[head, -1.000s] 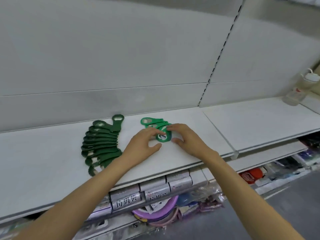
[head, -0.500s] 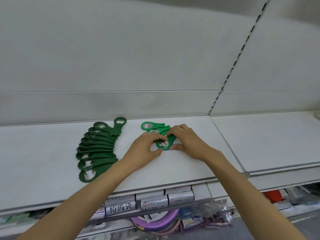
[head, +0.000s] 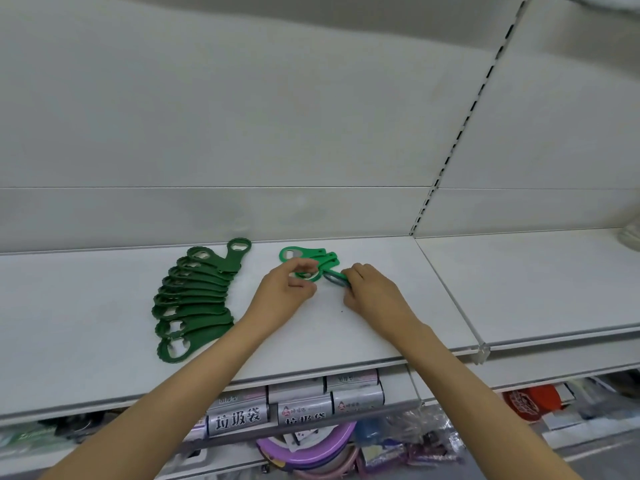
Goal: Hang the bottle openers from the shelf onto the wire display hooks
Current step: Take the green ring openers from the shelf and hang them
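Your shelf (head: 311, 341) carries everything; no hooks are in view and nothing hangs yet, so the whole job looks ahead of you. Left of your grip lies the dark row (head: 194, 299), untouched. Your left hand (head: 287, 289) curls onto the light pile (head: 304, 258), though I cannot tell if it pinches. Your right hand (head: 370, 292) pinches one opener (head: 334, 279), barely lifted.
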`<state>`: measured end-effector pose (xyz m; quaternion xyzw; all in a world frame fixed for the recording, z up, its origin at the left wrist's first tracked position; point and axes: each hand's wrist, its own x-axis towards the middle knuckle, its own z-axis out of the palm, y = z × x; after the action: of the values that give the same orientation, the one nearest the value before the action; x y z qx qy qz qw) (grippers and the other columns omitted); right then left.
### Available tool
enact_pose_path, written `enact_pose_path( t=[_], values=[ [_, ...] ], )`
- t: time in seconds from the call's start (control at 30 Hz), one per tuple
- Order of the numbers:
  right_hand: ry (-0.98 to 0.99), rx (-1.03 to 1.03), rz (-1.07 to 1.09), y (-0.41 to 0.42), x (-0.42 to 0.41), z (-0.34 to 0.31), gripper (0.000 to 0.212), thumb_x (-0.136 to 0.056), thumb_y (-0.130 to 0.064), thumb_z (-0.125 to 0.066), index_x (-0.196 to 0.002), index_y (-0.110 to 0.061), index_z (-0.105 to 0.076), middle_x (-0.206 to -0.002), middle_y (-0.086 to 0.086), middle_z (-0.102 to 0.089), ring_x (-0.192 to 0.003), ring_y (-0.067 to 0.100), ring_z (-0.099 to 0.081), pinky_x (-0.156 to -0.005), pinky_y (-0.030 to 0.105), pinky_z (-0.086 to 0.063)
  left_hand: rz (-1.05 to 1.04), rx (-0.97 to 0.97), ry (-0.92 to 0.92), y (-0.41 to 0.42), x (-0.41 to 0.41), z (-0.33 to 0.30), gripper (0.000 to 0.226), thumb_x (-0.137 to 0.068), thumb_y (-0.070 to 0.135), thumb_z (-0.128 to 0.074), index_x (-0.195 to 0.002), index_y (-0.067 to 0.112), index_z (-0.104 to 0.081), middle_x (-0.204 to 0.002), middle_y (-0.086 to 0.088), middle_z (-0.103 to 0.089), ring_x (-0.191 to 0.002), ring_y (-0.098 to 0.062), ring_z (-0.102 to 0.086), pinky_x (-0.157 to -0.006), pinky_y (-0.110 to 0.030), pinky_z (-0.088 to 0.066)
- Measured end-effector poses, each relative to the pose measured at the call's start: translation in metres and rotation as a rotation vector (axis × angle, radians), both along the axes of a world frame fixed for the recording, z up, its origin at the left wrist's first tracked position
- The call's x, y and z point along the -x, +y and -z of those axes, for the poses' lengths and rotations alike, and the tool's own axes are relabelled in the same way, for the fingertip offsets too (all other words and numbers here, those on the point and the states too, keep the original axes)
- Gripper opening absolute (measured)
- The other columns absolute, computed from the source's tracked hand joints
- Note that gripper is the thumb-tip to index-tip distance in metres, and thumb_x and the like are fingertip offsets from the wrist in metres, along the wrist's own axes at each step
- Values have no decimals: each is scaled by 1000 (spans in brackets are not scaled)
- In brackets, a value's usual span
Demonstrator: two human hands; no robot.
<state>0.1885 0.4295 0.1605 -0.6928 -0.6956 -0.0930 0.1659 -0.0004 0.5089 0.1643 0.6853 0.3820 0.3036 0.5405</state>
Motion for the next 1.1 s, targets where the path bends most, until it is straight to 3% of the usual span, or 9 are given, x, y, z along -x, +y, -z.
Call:
enact_pose_path(
  t=[0.13,0.2,0.33,0.47,0.53,0.63,0.77,0.87,1.1],
  values=[
    [667,106,74,-9,6,-14,11,-98,-13,-60,-90,-4,-60,-75,7,-58,-67,18,-50,-63,34,-38,-2,92,-57,-5,1,-7,39,-90,8,-72,-127,18,-64,-118,-1,-69,-89,-14,-68,-87,-23,-53],
    [971,89,6,-11,18,-25,9,-101,-12,-59,-98,-6,-65,-81,9,-68,-68,12,-61,-68,29,-49,22,142,-137,-8,3,-15,33,-91,13,-72,-123,16,-67,-116,-5,-72,-92,-17,-70,-88,-26,-57],
    [1246,146,-167,-10,51,-51,22,-104,-9,-53,-121,-4,-66,-95,4,-75,-80,18,-72,-75,26,-56,32,80,-243,-13,21,-31,22,-95,18,-68,-113,8,-73,-100,-15,-76,-89,-22,-70,-91,-36,-60],
    [1333,200,-258,2,87,-69,27,-107,-13,-46,-120,2,-65,-92,12,-70,-75,22,-64,-73,32,-55,-54,-60,-242,-13,56,-48,14,-95,17,-67,-106,14,-75,-74,3,-70,-74,-12,-64,-85,-31,-59],
    [1329,253,-317,9,108,-74,28,-107,-14,-46,-117,4,-64,-93,13,-69,-73,22,-60,-72,32,-52,-90,-118,-225,-12,80,-55,12,-96,15,-66,-103,12,-75,-66,0,-65,-69,-12,-61,-79,-28,-54],
    [1289,316,-443,18,144,-78,24,-105,-10,-50,-121,4,-61,-97,14,-70,-73,21,-61,-75,32,-53,-205,-156,-219,-16,119,-64,8,-94,15,-69,-99,15,-75,-75,-16,-71,-68,-11,-63,-72,-24,-55],
    [1266,343,-533,27,201,-81,29,-105,-7,-48,-133,2,-49,-103,16,-70,-77,21,-70,-79,35,-57,-340,-135,-270,-21,176,-68,9,-88,15,-75,-96,14,-76,-85,2,-77,-79,-7,-70,-78,-26,-59],
    [1293,339,-582,31,252,-80,29,-106,-7,-45,-133,3,-42,-106,20,-66,-80,28,-70,-76,36,-57,-387,-132,-293,-26,227,-70,7,-87,9,-75,-94,12,-74,-85,0,-78,-79,-10,-72,-81,-28,-60],
    [1227,253,-634,28,399,-83,22,-104,-5,-49,-120,-14,-62,-99,-1,-77,-81,22,-73,-64,30,-53,-570,-110,-352,-50,376,-70,5,-92,7,-69,-96,6,-73,-82,-8,-78,-78,-18,-75,-78,-30,-61]
  ],
)
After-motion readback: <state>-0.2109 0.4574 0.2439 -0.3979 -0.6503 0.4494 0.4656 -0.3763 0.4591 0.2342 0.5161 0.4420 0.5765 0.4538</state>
